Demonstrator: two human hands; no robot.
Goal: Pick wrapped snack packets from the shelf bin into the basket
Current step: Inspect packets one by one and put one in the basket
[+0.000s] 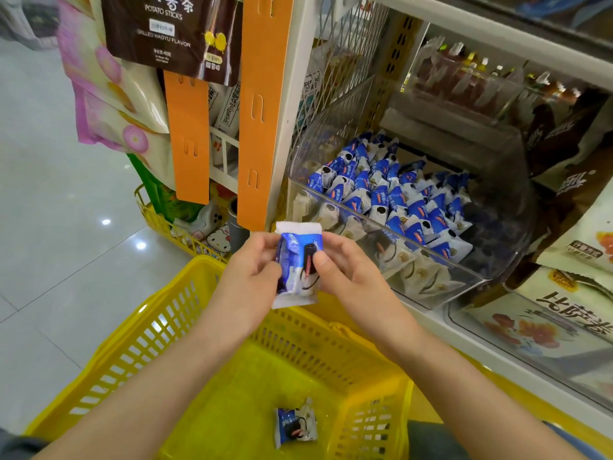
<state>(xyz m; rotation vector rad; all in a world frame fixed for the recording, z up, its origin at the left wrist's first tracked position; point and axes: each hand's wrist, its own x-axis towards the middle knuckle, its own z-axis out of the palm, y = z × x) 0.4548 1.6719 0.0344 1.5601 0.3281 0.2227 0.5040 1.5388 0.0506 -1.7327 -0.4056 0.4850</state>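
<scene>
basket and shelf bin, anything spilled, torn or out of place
Nothing stands out. The held packet, pinched by the left hand and right hand, looks intact. A loose packet lies inside the yellow basket. Other packets sit heaped within the clear bin.

both hands (pixel 255 270) pinch blue packet (pixel 297 265), above yellow basket (pixel 139 336)

Blue-and-white packet (pixel 297 263), yellow lattice basket (pixel 159 330), orange strips (pixel 253 104), clear bin (pixel 431 260)
</scene>
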